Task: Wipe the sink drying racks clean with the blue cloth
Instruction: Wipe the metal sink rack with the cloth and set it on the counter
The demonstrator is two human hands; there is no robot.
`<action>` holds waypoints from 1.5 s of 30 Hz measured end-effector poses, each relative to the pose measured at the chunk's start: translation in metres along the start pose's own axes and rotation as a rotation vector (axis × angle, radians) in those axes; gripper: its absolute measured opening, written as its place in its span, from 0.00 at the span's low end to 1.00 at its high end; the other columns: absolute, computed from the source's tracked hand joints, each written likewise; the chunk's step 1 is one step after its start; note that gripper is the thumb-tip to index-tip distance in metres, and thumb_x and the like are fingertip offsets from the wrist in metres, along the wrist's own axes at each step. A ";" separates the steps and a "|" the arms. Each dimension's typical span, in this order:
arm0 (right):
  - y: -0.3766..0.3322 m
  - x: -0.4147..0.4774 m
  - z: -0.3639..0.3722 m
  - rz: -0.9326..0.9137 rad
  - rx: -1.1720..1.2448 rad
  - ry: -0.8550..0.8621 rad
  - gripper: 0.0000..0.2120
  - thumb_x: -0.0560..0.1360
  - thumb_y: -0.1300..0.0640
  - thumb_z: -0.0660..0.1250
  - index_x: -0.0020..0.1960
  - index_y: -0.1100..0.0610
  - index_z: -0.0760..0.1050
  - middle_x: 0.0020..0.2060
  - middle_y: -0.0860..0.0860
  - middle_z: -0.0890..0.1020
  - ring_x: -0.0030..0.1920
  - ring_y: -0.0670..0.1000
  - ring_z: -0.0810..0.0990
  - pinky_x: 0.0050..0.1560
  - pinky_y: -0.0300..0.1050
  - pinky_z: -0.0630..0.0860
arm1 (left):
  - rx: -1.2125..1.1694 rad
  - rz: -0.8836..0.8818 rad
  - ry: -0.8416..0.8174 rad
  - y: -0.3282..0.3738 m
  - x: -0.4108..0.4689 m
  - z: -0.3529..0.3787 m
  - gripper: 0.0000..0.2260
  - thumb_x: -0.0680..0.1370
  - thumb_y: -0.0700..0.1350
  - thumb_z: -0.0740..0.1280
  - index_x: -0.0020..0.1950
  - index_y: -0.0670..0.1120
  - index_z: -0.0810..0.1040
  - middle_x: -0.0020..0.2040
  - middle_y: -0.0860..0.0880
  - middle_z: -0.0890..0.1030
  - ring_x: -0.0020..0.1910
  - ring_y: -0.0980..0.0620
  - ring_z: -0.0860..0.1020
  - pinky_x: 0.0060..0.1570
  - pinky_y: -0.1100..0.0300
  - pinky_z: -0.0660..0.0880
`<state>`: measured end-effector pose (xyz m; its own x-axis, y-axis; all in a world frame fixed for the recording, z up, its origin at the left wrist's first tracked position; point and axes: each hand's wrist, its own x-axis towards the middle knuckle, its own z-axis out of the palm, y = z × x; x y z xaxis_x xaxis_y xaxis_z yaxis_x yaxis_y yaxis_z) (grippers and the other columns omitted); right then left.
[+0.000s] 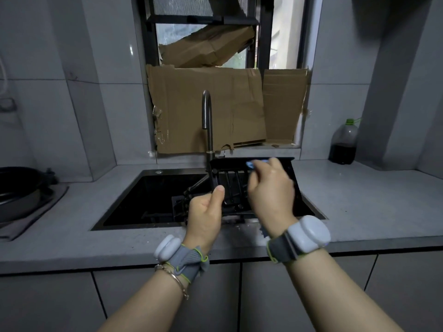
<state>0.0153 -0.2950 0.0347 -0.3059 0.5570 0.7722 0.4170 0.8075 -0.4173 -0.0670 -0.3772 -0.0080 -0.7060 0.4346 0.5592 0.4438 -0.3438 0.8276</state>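
While left grip (205, 212) holds tilted rack (231, 182) thumb-up, right grip (271, 190) pinches blue cloth (252, 164).

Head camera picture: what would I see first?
Two hands meet over the black sink in the middle: the left hand grips a drying rack, and the right hand holds a blue cloth at its top edge. Behind the tap, brown cardboard covers the window.

matt grey stone counter (359, 200), brushed metal tap (206, 111), creased brown cardboard (203, 109).
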 end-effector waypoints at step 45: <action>-0.006 -0.003 -0.010 -0.504 0.144 -0.155 0.14 0.71 0.56 0.59 0.50 0.58 0.80 0.40 0.55 0.77 0.30 0.59 0.78 0.26 0.52 0.76 | -0.046 -0.025 -0.023 0.009 -0.008 -0.009 0.23 0.81 0.40 0.58 0.26 0.46 0.61 0.22 0.57 0.61 0.23 0.59 0.58 0.26 0.65 0.55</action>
<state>0.0228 -0.3037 0.0397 -0.5649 0.1074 0.8181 0.0683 0.9942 -0.0833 -0.0621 -0.3910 -0.0057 -0.7033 0.4625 0.5398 0.3998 -0.3705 0.8384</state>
